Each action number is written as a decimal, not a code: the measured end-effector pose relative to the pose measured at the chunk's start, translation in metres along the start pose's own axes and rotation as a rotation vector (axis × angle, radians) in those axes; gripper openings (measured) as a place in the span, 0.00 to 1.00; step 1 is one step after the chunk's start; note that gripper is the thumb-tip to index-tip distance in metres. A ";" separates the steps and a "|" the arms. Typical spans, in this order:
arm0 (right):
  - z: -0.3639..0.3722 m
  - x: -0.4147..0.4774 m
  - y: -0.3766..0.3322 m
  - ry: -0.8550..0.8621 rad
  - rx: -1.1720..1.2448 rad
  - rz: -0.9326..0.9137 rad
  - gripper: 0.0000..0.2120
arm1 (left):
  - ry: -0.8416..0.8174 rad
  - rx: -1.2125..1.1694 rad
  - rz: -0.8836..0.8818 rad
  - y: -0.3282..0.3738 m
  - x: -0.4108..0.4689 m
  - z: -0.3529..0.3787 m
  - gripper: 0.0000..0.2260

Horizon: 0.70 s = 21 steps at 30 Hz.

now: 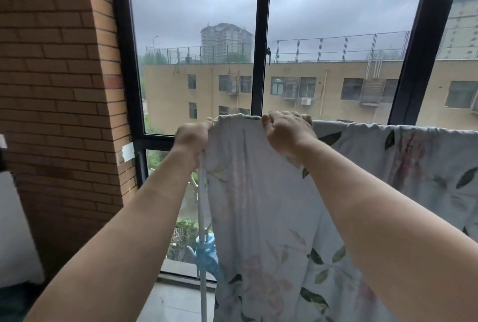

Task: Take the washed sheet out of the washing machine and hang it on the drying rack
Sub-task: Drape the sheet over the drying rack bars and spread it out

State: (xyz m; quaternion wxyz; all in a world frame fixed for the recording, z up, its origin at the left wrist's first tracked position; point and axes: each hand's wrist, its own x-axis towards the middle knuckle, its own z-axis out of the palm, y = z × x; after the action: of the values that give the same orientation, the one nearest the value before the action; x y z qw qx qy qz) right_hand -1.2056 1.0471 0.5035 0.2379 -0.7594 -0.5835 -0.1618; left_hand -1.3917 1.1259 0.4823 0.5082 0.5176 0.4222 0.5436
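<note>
Sheet: floral sheet [258, 192] hangs over the drying rack [203, 295], hiding its top rail.
Hands: left hand [192, 138] and right hand [287, 130] pinch its upper edge, near together.
Around: window [260, 37] close behind; brick wall [51, 76] at left.

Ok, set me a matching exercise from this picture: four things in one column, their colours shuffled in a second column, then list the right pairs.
Things
1. sheet
2. brick wall
3. window frame
4. drying rack joint

Colours
A. black
B. light blue
C. orange-brown
D. pale, with a leaf and flower print

Pairs: 1-D, 2-C, 3-A, 4-B
</note>
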 end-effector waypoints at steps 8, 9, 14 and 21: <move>-0.001 0.006 0.010 -0.018 -0.053 0.045 0.24 | -0.372 -0.549 -0.331 0.013 0.007 -0.005 0.17; -0.001 0.007 0.009 -0.021 -0.058 0.044 0.24 | -0.410 -0.534 -0.329 0.016 0.005 -0.002 0.17; 0.001 0.009 0.002 -0.035 -0.071 0.041 0.24 | -0.541 -0.326 -0.286 0.028 -0.020 0.023 0.16; -0.001 0.009 0.001 -0.062 -0.089 0.048 0.25 | -0.915 -0.232 -0.387 0.016 -0.050 0.044 0.19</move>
State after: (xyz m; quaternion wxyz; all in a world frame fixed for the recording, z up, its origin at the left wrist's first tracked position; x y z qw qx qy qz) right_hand -1.2023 1.0532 0.5091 0.1895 -0.7875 -0.5646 -0.1583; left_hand -1.3528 1.0714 0.4961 0.7868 0.5550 0.1813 0.2004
